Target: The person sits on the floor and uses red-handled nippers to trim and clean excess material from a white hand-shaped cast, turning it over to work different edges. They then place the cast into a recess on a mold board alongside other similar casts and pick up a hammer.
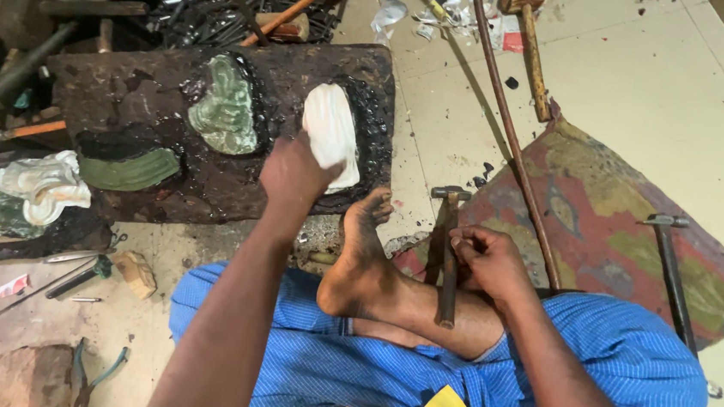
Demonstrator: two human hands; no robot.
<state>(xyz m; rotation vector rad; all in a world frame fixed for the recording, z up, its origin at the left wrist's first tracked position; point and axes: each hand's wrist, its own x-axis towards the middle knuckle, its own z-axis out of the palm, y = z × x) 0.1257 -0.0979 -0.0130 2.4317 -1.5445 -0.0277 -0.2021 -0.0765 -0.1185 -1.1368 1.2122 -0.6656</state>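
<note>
**A:** A seated worker's left hand [295, 172] presses a white cloth [331, 134] onto a dark, pitch-coated board [172, 98] on the workshop floor [646, 88]; what does the right do?

**B:** The right hand [488, 261] is clenched around the handle of a small hammer [448, 253], head up, resting against the shin. A bare foot [363, 247] braces the board's near edge.

**A:** And the pose of the left arm?

**B:** Stretched straight forward from the lap, wrist bent down, fingers closed on the lower part of the cloth, which lies on the board's right portion.

**A:** How far along does the work look?

**B:** Judging by the board, three greenish metal pieces are set in the pitch: a heart-shaped relief [227, 115] already showing worked ridges, a curved strip [130, 170] below it, and a third piece hidden under the cloth, if there is one; I cannot tell. The hammer is idle, so striking seems paused while the surface is wiped or pressed.

**A:** Around him?

**B:** A second hammer [671, 271] on a patterned mat [619, 224], a crumpled white rag [45, 187], and pliers [95, 372] near his knee.
</note>
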